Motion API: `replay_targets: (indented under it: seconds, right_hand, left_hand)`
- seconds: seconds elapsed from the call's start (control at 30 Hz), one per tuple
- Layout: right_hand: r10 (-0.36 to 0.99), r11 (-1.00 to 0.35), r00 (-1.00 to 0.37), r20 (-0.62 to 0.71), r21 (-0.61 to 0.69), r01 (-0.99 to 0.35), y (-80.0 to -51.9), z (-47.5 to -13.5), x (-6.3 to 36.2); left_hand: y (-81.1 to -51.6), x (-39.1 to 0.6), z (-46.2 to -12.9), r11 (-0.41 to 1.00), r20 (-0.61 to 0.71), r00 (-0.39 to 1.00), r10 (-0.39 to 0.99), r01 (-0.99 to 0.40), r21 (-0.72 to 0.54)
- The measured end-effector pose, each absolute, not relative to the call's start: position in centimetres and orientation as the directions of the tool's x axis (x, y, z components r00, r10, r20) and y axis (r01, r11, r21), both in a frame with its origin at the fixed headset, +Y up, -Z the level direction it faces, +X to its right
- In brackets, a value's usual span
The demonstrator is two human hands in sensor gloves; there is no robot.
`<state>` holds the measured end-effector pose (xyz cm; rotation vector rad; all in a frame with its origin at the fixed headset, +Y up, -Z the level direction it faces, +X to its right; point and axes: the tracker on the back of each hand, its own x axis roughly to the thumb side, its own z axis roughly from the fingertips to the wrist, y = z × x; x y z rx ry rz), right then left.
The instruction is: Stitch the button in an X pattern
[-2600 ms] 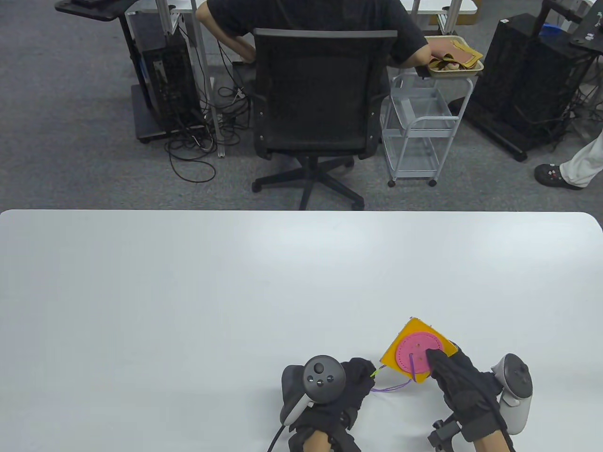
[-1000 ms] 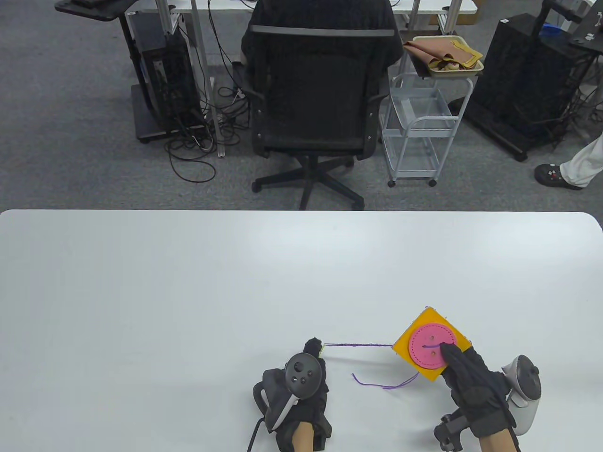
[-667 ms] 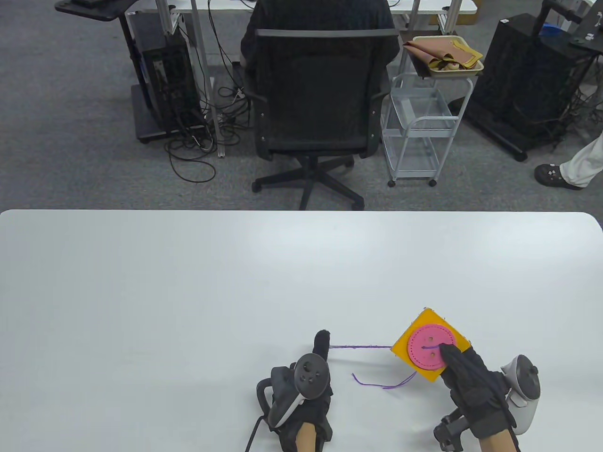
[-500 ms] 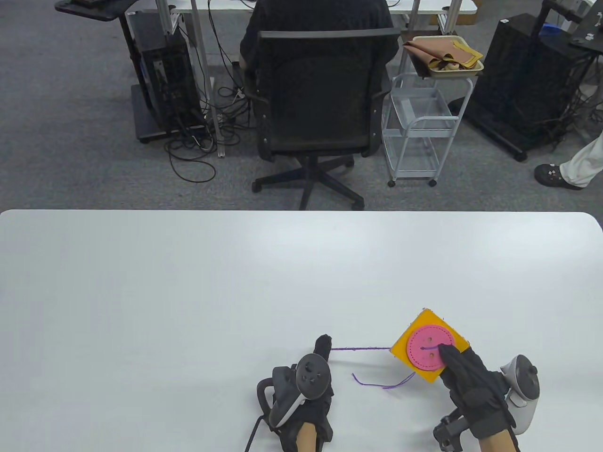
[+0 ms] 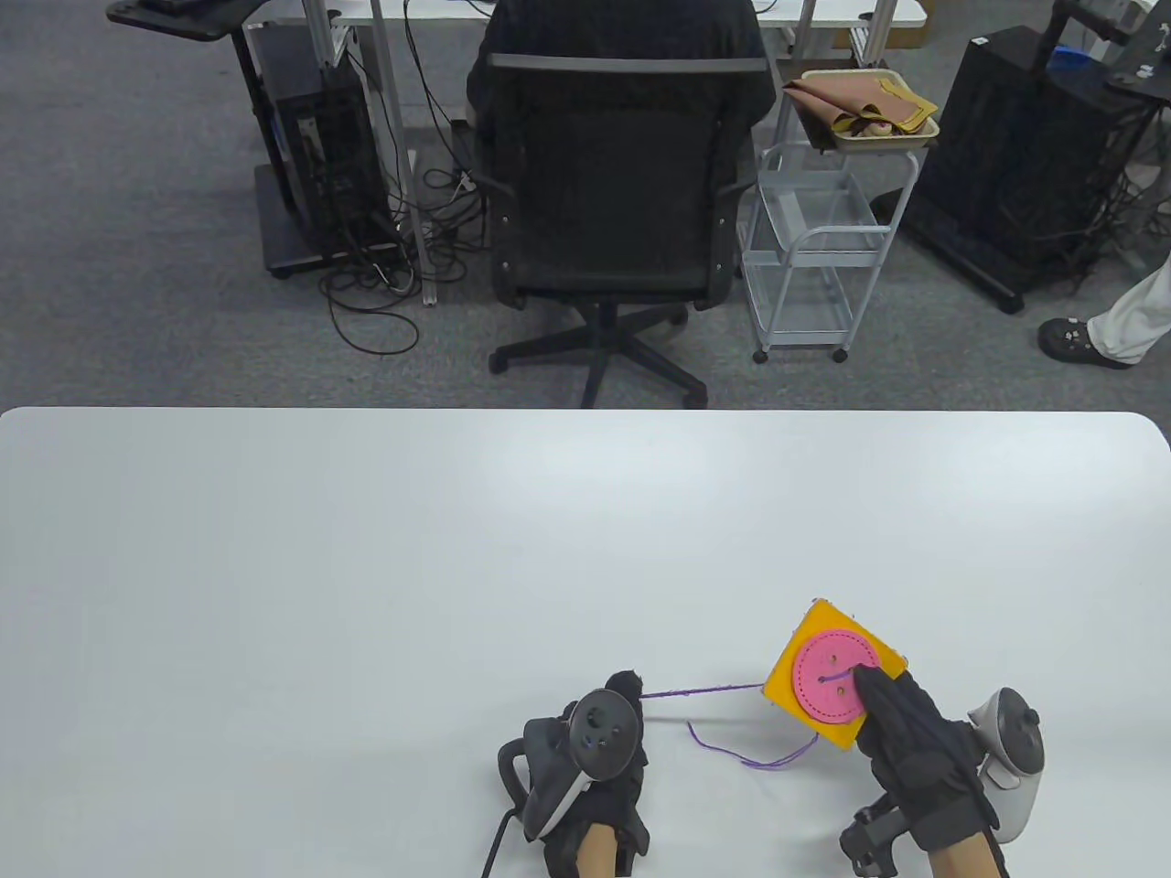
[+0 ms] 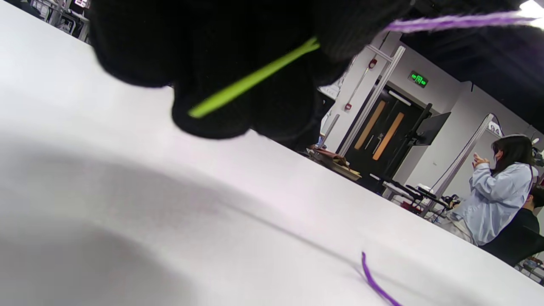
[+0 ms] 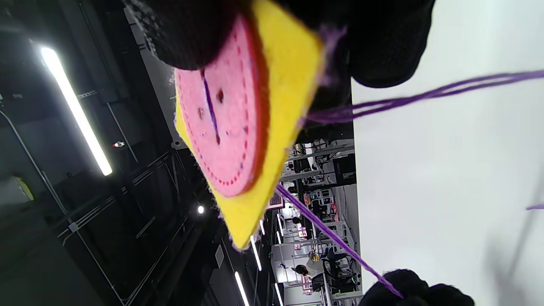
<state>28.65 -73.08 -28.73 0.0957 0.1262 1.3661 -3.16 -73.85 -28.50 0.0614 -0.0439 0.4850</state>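
A yellow felt square (image 5: 789, 666) with a pink felt button (image 5: 828, 675) is held above the table near the front right. My right hand (image 5: 901, 732) grips it, thumb on the button's face. One purple stitch (image 7: 210, 109) crosses the button. A purple thread (image 5: 703, 690) runs taut from the square's left edge to my left hand (image 5: 615, 713). My left hand pinches a lime green needle (image 6: 251, 78) with the thread at its end (image 6: 450, 21). A loose thread tail (image 5: 743, 752) lies on the table between the hands.
The white table (image 5: 366, 567) spreads wide to the left and back. Beyond its far edge stand an office chair (image 5: 613, 201) with a seated person, a white cart (image 5: 814, 247) and computer racks.
My left hand pulled the needle and thread out to the left until the thread went taut, then drew back a little. My right hand tilted the felt square slightly.
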Motion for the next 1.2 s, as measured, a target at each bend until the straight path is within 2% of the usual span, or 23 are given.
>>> replay_targets:
  seconds: [0.2, 0.5, 0.87, 1.2]
  right_hand:
    - [0.977, 0.210, 0.203, -0.060, 0.148, -0.966, -73.3, -28.8, 28.5]
    - [0.958, 0.282, 0.265, -0.112, 0.188, -0.941, -73.8, -29.0, 28.3]
    - [0.895, 0.441, 0.390, -0.219, 0.294, -0.848, -74.5, -29.2, 27.2]
    - [0.821, 0.567, 0.473, -0.321, 0.355, -0.743, -75.1, -29.0, 25.9]
  left_hand:
    - [-72.9, -2.6, -28.0, 0.916, 0.080, 0.925, 0.371, -0.379, 0.134]
    - [-71.9, -2.4, -27.3, 0.888, 0.119, 0.913, 0.390, -0.408, 0.214]
    - [-70.6, -2.0, -26.4, 0.779, 0.205, 0.829, 0.521, -0.560, 0.283]
    - [-70.3, -1.6, -26.0, 0.616, 0.272, 0.658, 0.702, -0.753, 0.231]
